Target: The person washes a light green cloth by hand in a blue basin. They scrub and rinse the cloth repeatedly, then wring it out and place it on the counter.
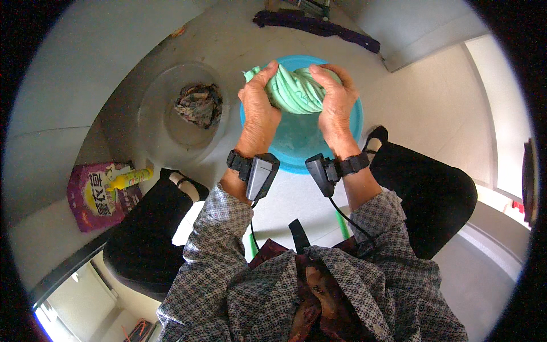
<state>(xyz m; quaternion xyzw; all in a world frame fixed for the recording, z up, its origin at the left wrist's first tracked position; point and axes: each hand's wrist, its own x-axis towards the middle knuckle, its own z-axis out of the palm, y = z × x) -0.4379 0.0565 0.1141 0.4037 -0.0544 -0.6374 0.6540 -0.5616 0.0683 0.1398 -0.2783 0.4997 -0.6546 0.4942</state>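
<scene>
A twisted light-green cloth [297, 92] with darker printed marks is stretched between both hands. My left hand [260, 100] grips its left end, where a short tail sticks out past the thumb. On the other end, my right hand [336, 96] is closed, fingers wrapped over the far side. Below the cloth stands a round blue basin [295, 166] holding cloudy bluish water [295, 134]. Folds of the cloth run diagonally from the twisting. Both wrists wear black straps with dark box-shaped devices and cables.
To the left, a clear plastic basin [149, 115] holds a crumpled dark patterned cloth [200, 106]. Nearer me lie a purple printed bag [85, 205] and a yellow bottle [133, 178]. A dark rolled cloth [316, 29] lies on the floor [410, 107] beyond the blue basin.
</scene>
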